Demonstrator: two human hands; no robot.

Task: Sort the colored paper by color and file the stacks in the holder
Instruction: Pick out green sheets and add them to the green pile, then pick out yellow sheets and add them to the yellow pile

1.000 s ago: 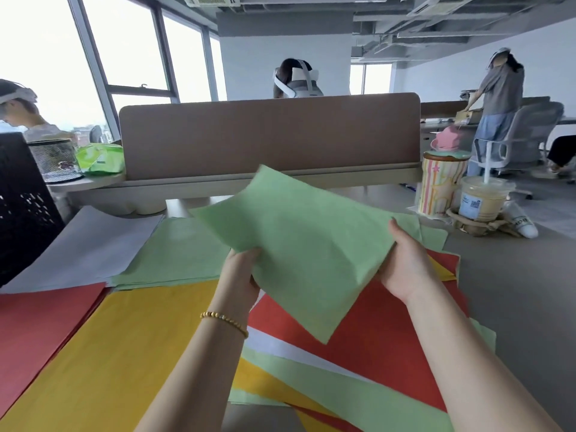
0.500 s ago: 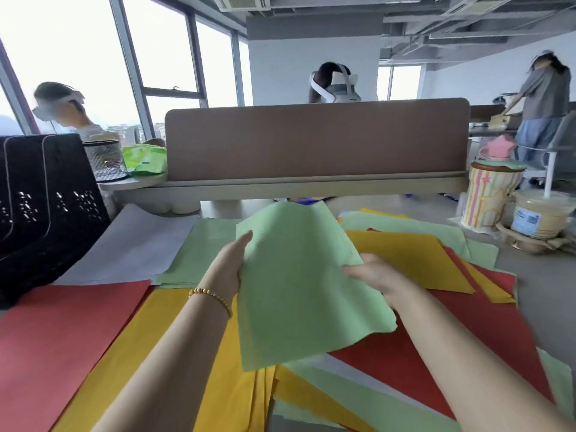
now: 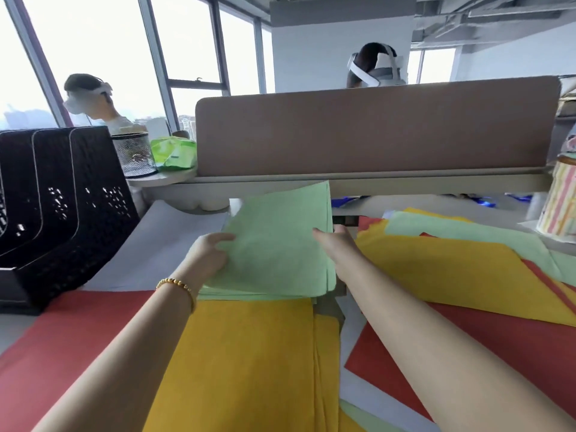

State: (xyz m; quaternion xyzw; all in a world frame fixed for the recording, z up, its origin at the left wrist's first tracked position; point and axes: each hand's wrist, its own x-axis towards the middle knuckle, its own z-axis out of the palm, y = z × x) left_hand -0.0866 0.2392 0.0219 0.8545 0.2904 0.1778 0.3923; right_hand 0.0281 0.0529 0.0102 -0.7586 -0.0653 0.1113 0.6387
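A green sheet (image 3: 277,241) lies on top of the green stack (image 3: 265,294) in the middle of the desk. My left hand (image 3: 207,255) holds the sheet's left edge, fingers curled over it. My right hand (image 3: 335,247) holds its right edge, thumb on top. Sorted stacks lie around: white (image 3: 162,247) at the left, red (image 3: 62,338) at the front left, yellow (image 3: 249,363) in front. A mixed pile of yellow, red and green paper (image 3: 452,275) spreads at the right. The black file holder (image 3: 59,198) stands at the far left.
A brown desk divider (image 3: 374,126) runs across the back. A mesh pen cup (image 3: 134,154) and a green packet (image 3: 173,152) sit on a shelf at the left. A striped cup (image 3: 559,201) stands at the right edge. People sit behind.
Both hands carried the green sheet leftward and down from above the mixed pile onto the green stack. The view turned left, bringing the black holder further in.
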